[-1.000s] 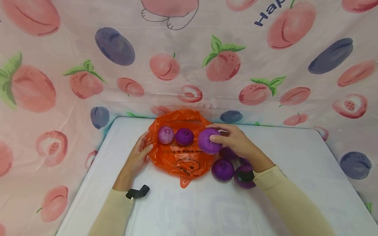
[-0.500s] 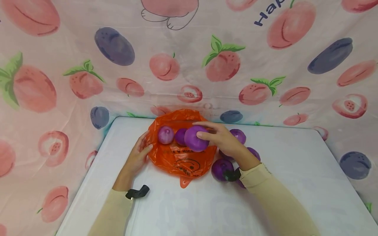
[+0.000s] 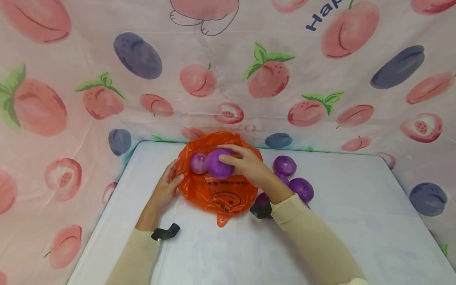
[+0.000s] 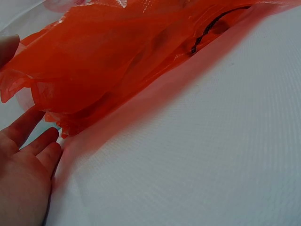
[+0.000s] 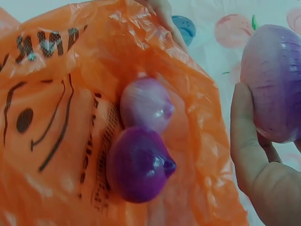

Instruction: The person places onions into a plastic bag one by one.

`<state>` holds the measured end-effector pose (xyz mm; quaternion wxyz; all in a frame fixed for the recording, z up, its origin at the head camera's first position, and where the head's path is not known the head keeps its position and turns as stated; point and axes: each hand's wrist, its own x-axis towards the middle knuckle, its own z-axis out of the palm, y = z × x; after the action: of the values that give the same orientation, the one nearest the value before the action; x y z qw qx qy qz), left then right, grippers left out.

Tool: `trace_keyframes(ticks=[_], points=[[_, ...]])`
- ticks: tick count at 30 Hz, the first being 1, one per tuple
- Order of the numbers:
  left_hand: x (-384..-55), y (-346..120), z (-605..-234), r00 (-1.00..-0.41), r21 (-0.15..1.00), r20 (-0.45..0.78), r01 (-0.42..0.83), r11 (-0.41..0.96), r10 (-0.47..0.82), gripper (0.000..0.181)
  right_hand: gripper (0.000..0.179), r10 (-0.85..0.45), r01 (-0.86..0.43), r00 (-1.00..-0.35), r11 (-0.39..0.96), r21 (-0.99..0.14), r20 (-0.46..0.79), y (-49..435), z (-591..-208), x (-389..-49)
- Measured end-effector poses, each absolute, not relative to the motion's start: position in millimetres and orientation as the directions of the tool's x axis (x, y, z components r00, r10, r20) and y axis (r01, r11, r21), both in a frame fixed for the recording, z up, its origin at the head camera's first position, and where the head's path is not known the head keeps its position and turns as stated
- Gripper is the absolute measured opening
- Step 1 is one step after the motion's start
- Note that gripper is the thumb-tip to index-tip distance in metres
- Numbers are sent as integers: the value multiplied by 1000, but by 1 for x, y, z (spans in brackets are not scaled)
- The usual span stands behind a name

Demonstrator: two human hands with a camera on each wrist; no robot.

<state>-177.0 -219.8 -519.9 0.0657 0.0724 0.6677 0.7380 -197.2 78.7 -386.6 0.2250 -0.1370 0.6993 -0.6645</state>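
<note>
My right hand point(image 3: 246, 162) grips a purple onion point(image 3: 220, 168), thumb on top, over the mouth of an orange plastic bag point(image 3: 203, 194). In the right wrist view that onion point(image 5: 277, 89) is beside the bag's edge in the fingers. Two onions lie inside the bag: a pale one point(image 5: 146, 106) and a darker one point(image 5: 138, 165), touching. The held onion hides the darker one in the head view. On the bag's left side, my left hand point(image 3: 169, 184) holds the rim, thumb inside and fingers outside; the left wrist view shows these fingers point(image 4: 26, 125) at the crumpled edge.
Several more purple onions point(image 3: 301, 189) sit on the white table point(image 3: 228, 257) right of the bag, partly under my right forearm. A fruit-print cloth point(image 3: 231, 91) stands behind the table. Black cameras point(image 3: 165, 232) are strapped to both wrists.
My right hand has carried the onion leftward from the bag's right edge to above the onions inside. More of the onions on the right now show. My left hand stays in place.
</note>
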Motion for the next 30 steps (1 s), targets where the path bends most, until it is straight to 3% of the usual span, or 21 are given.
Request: trace_keyframes(ticks=[12,22,30], points=[[-177,-220,-520,-980,994,29,7,-111,199,63,56,-475,166,-855,127,-978,-206,49,-408,-206],[-177,-221,-520,-977,994,50,28,-110,206,62,55,-462,121,-852,280,-952,-245,36,-421,-209],[-178,-220,-521,-974,992,63,37,-122,218,62,59,-429,152,-855,330,-932,-292,29,-431,-213]])
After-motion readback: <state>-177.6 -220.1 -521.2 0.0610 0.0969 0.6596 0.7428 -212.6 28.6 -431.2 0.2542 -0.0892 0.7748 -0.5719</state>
